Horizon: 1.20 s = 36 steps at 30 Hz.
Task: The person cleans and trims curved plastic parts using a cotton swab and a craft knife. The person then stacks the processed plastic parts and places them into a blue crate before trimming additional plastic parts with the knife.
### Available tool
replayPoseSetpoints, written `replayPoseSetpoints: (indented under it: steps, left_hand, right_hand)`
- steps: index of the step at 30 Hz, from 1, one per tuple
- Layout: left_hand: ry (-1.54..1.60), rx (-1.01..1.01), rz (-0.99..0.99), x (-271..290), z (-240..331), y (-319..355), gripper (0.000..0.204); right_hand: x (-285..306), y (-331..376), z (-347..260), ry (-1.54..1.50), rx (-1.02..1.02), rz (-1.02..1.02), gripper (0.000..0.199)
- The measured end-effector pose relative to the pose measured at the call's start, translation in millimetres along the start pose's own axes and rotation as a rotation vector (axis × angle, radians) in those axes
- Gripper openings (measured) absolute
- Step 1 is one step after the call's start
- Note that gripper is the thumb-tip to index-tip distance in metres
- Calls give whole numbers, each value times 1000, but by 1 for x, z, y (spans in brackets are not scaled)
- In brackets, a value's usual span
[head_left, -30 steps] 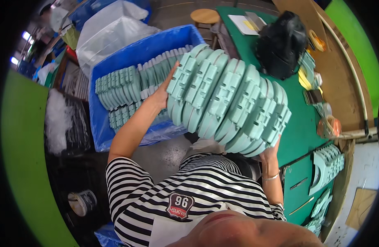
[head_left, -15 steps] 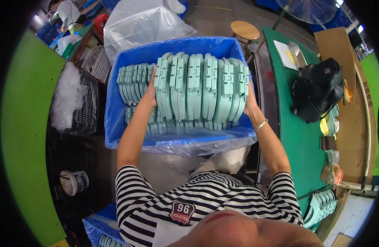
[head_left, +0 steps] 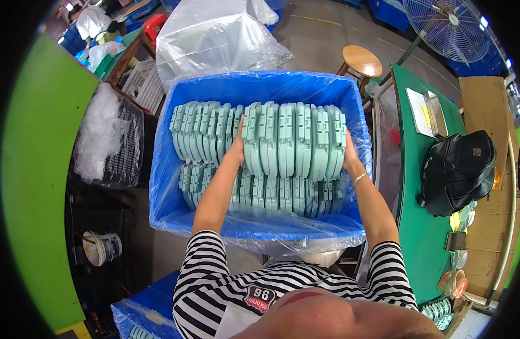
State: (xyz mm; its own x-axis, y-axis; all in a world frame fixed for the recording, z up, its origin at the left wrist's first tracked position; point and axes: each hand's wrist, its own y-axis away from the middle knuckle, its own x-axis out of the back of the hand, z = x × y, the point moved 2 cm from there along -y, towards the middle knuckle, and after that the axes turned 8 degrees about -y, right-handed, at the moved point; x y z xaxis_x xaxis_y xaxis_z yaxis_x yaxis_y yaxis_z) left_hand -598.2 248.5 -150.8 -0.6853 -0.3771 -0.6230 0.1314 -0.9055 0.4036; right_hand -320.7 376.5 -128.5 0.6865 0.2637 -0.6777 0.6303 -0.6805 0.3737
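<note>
A row of several pale green moulded plastic parts [head_left: 294, 141], pressed side by side on edge, hangs between my two hands inside a blue bin [head_left: 175, 209] lined with clear plastic. My left hand [head_left: 237, 148] presses flat against the row's left end. My right hand [head_left: 348, 151], with a thin bracelet on the wrist, presses against the right end. To the left of the held row stands another row of the same green parts [head_left: 200, 130], touching my left hand. A lower row of green parts [head_left: 271, 195] lies beneath.
A green table [head_left: 418, 226] on the right carries a black backpack [head_left: 458, 172] and papers [head_left: 427, 113]. A round wooden stool [head_left: 362, 61] and a floor fan [head_left: 441, 25] stand beyond the bin. A large clear bag [head_left: 215, 39] sits behind it; a black crate [head_left: 121, 150] at left.
I have swung the held row of green parts from above the green table leftward over the blue bin and lowered it down beside the row standing there.
</note>
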Motion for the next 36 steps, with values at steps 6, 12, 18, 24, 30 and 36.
replayPoseSetpoints:
  steps: [6,12,18,24,30,36]
  left_hand:
    - [-33,38,-3,26,-2,-10,78]
    - [-59,25,-22,31,6,-18,77]
    - [-84,-25,12,37,9,-19,76]
    - [-144,-54,101,33,8,-25,72]
    - [-335,-65,238,28,13,-21,80]
    - [-563,-108,486,29,7,-30,80]
  right_hand:
    - [-2,-24,12,48,-70,16,59]
    - [12,-53,25,45,-102,-40,66]
    - [6,-64,30,-10,-120,-44,61]
    - [19,-79,36,46,-120,8,67]
    - [34,-91,47,115,-29,40,63]
    - [37,-92,40,56,-98,-65,68]
